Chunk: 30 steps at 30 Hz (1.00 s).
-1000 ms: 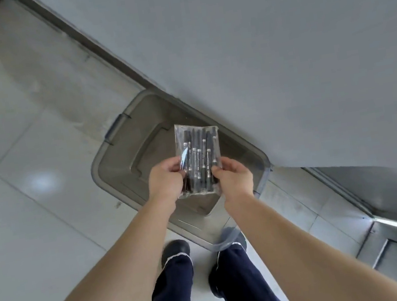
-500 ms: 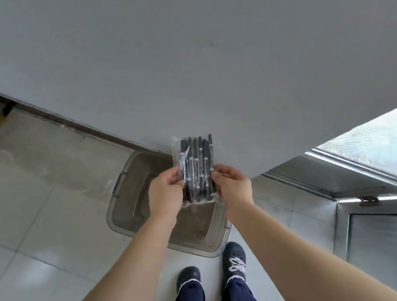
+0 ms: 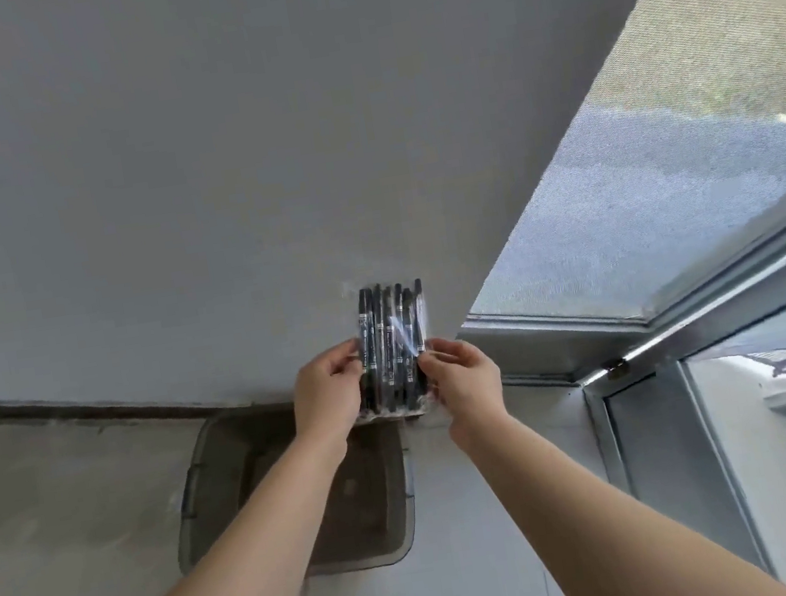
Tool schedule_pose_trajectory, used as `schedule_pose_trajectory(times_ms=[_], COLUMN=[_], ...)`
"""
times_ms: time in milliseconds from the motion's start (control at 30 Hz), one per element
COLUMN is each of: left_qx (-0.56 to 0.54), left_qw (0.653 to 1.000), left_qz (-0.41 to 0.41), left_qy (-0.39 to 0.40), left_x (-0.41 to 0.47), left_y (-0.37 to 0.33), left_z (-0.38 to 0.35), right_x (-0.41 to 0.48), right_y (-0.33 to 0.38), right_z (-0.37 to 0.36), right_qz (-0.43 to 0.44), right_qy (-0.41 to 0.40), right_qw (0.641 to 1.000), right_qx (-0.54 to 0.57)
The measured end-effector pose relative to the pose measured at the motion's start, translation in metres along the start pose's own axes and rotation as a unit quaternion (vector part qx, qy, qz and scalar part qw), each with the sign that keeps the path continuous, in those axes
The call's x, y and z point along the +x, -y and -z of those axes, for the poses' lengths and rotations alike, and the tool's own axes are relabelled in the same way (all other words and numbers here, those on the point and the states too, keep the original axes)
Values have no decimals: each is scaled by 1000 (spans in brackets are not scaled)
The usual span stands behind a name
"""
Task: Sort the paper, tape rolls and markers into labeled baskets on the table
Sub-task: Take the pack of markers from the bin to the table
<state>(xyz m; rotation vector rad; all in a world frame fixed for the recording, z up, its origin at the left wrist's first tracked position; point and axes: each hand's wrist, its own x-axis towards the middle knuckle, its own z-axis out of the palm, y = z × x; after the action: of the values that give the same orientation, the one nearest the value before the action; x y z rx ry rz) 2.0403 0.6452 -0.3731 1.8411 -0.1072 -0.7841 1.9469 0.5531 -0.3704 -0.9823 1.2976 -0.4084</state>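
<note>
The pack of markers, gripped at its sides by the left hand and right hand, has been lifted from over the grey floor bin to wall height, so delivery to the unseen baskets is judged pending.

bare indoor corner, type unclear: tiled floor, plain grey wall, metal-framed window.

marker print too small to read, bin partly behind forearms
</note>
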Motion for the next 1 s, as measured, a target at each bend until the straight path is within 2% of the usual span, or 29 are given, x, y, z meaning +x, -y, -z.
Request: schedule_pose_trajectory(times_ms=[467, 700, 1000], left_qx=[-20, -8, 17], left_qw=[993, 973, 926], left_qz=[-56, -114, -125], left_qy=[100, 202, 355], left_x=[-114, -200, -286], left_y=[-40, -65, -93], left_z=[-87, -131, -192], right_x=[-76, -131, -201], right_y=[18, 23, 32], right_z=[144, 231, 325], right_qz=[97, 130, 168], right_qy=[-89, -161, -280], right_qw=[985, 966, 920], right_qx=[108, 157, 216])
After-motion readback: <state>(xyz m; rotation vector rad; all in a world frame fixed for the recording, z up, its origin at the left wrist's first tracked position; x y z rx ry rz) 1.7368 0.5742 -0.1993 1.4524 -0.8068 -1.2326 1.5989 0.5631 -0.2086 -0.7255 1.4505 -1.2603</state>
